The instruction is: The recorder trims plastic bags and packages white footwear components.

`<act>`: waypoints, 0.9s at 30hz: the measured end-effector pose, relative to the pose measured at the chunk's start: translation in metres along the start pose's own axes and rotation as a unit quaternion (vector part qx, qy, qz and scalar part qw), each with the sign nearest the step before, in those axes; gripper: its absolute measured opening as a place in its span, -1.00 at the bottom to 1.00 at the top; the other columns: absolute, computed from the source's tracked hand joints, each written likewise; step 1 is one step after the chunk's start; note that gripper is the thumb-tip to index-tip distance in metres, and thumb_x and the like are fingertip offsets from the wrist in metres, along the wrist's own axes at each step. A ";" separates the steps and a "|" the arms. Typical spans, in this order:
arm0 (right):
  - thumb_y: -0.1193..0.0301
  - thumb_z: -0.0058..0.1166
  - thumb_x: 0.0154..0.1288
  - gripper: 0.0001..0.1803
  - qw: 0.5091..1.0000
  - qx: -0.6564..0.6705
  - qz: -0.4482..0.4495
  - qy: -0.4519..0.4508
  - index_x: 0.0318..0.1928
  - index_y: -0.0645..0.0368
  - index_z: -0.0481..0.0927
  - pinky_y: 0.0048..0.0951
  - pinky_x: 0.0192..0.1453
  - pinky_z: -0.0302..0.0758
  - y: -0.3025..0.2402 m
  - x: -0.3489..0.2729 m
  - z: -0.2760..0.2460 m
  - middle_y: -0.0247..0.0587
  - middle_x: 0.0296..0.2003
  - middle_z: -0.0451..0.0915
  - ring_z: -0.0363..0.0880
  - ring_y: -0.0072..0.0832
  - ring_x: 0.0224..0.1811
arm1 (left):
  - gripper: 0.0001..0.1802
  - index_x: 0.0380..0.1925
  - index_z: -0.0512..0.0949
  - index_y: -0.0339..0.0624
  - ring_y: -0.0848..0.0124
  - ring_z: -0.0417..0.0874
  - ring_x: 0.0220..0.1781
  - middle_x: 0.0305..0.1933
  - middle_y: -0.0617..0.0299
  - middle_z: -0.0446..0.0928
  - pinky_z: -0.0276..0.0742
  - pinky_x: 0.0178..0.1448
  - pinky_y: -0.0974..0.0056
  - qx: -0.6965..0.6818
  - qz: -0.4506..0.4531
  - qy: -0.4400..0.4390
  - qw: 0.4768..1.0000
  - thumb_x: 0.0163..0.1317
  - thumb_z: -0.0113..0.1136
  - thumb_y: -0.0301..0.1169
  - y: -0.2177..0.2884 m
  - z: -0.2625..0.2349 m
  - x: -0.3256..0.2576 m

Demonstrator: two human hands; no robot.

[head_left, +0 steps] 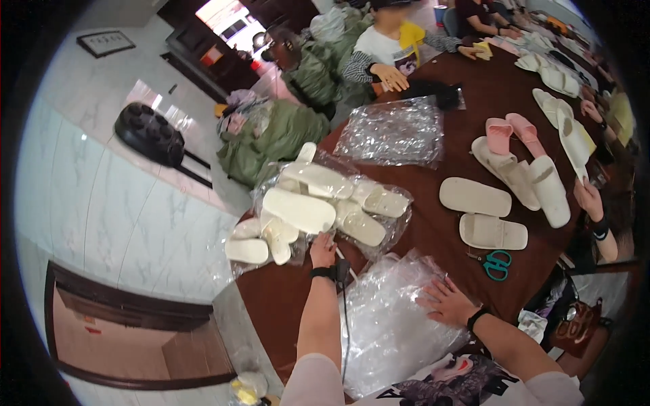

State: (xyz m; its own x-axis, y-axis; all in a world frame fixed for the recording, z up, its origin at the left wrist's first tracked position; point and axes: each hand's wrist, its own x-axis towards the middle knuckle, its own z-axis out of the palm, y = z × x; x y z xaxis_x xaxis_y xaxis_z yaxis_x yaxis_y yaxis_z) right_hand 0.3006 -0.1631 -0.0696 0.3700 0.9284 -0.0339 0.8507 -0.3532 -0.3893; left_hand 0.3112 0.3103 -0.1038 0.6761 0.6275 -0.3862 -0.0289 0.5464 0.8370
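My left hand [323, 250] is at the near edge of a pile of cream slippers in clear plastic bags. Its fingers are pressed together at the end of a bagged slipper [298, 210], which lies sole up on top. Flat on a stack of clear plastic bags [389, 331] rests my right hand [447, 302], fingers spread, holding nothing. The stack lies right in front of me on the brown-covered table [420, 230]. Beyond my right hand are scissors [497, 264] with teal handles and a loose pair of cream slippers [476, 197].
Pink slippers [499, 136] sit on more cream ones at the right. Another bag stack [393, 132] lies farther back. Across the table a co-worker's hand [389, 77] rests near dark cloth; another person's hand [590, 200] holds a slipper at right. Green sacks [271, 142] stand beyond the table's left edge.
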 end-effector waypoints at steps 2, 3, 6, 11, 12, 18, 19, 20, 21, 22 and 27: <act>-0.01 -0.21 0.44 -0.40 1.000 0.006 -0.023 0.000 0.45 -0.33 0.13 0.09 0.56 -0.29 0.000 0.000 0.002 -0.24 0.48 0.03 -0.16 -0.09 0.55 | -0.76 -0.07 0.46 -0.20 0.28 0.48 0.04 -0.12 0.21 0.46 0.50 0.20 -0.01 -0.042 0.010 0.076 0.996 0.37 0.11 -0.32 -0.001 0.003 0.013; -0.01 -0.21 0.44 -0.40 1.000 0.008 -0.021 0.002 0.45 -0.33 0.13 0.09 0.56 -0.29 0.001 0.000 0.002 -0.24 0.48 0.03 -0.16 -0.09 0.55 | -0.80 -0.10 0.45 -0.20 0.28 0.49 -0.02 -0.15 0.21 0.44 0.52 0.18 -0.02 -0.049 0.041 0.074 0.995 0.36 0.11 -0.36 -0.001 0.006 0.014; -0.04 -0.23 0.43 -0.39 1.000 -0.006 -0.010 -0.003 0.44 -0.30 0.15 0.11 0.54 -0.30 0.002 -0.006 -0.002 -0.19 0.45 0.08 -0.14 -0.08 0.55 | -0.90 -0.16 0.40 -0.11 0.31 0.49 -0.23 -0.30 0.24 0.39 0.57 0.07 0.00 -0.052 0.128 -0.025 0.990 0.35 0.02 -0.43 0.010 0.044 -0.007; -0.02 -0.27 0.45 -0.38 1.000 -0.016 -0.004 -0.019 0.46 -0.24 0.13 0.09 0.55 -0.32 0.005 -0.009 -0.005 -0.21 0.48 0.04 -0.18 -0.10 0.56 | -0.68 0.02 0.35 -0.20 0.14 0.42 0.14 0.06 0.11 0.37 0.47 0.18 -0.04 -0.034 0.222 -0.017 0.974 0.38 -0.05 -0.25 0.085 0.093 -0.071; -0.02 -0.26 0.45 -0.39 1.000 -0.027 -0.006 -0.010 0.45 -0.24 0.14 0.09 0.55 -0.33 0.004 -0.009 -0.005 -0.20 0.48 0.04 -0.19 -0.10 0.56 | -0.64 0.00 0.36 -0.29 0.09 0.40 0.20 0.11 0.06 0.36 0.45 0.23 -0.06 -0.066 0.224 -0.002 0.972 0.38 -0.08 -0.24 0.104 0.097 -0.084; 0.03 -0.21 0.44 -0.38 0.999 -0.012 -0.028 -0.010 0.45 -0.18 0.15 0.06 0.56 -0.35 0.003 -0.005 -0.007 -0.20 0.50 -0.01 -0.22 -0.09 0.56 | -0.76 -0.21 0.52 -0.06 -0.01 0.27 0.40 0.42 -0.08 0.24 0.25 0.39 -0.14 0.024 0.259 -0.113 0.959 0.36 -0.03 -0.18 0.203 0.076 -0.201; 0.03 -0.20 0.44 -0.38 0.999 -0.016 -0.028 0.003 0.45 -0.19 0.14 0.06 0.56 -0.35 0.004 -0.007 -0.006 -0.20 0.50 -0.03 -0.23 -0.09 0.56 | -0.77 -0.24 0.53 -0.03 -0.03 0.25 0.41 0.43 -0.08 0.21 0.25 0.39 -0.16 0.059 0.279 -0.146 0.947 0.35 -0.01 -0.17 0.211 0.085 -0.235; 0.03 -0.19 0.43 -0.37 0.999 -0.019 -0.033 0.017 0.46 -0.19 0.13 0.06 0.56 -0.35 0.003 -0.006 -0.003 -0.20 0.51 -0.05 -0.23 -0.10 0.57 | -0.79 -0.26 0.53 0.01 -0.05 0.24 0.42 0.45 -0.09 0.19 0.25 0.39 -0.18 0.095 0.302 -0.177 0.932 0.35 0.01 -0.16 0.221 0.095 -0.275; 0.03 -0.18 0.42 -0.36 0.999 -0.022 -0.027 0.009 0.46 -0.20 0.12 0.06 0.56 -0.35 0.005 -0.005 -0.001 -0.20 0.51 -0.07 -0.23 -0.10 0.57 | -0.76 -0.26 0.53 0.02 -0.06 0.21 0.45 0.46 -0.11 0.17 0.23 0.39 -0.20 0.156 0.327 -0.183 0.914 0.35 0.03 -0.11 0.223 0.105 -0.312; 0.03 -0.18 0.42 -0.36 0.999 -0.022 -0.032 0.005 0.46 -0.20 0.12 0.06 0.56 -0.35 0.005 -0.005 0.000 -0.20 0.51 -0.07 -0.23 -0.10 0.57 | -0.69 -0.26 0.51 -0.04 -0.05 0.19 0.47 0.45 -0.13 0.18 0.24 0.39 -0.18 0.190 0.321 -0.153 0.915 0.35 0.03 -0.05 0.220 0.109 -0.345; 0.01 -0.15 0.40 -0.36 0.999 -0.032 -0.034 0.014 0.44 -0.20 0.17 0.02 0.56 -0.30 0.008 -0.007 0.005 -0.22 0.51 -0.05 -0.23 -0.13 0.57 | -0.47 0.05 0.48 -0.24 0.15 0.21 0.47 0.40 -0.04 0.30 0.01 0.48 0.09 0.423 -0.004 -0.404 0.811 0.21 0.22 -0.09 0.153 0.065 -0.446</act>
State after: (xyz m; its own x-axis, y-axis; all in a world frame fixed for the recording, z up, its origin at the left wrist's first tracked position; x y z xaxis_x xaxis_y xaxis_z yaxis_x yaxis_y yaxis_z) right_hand 0.3029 -0.1721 -0.0771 0.3202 0.9472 0.0170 0.8960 -0.2970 -0.3300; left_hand 0.0530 0.0781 0.2212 0.9456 -0.1290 -0.2986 0.2621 -0.2415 0.9343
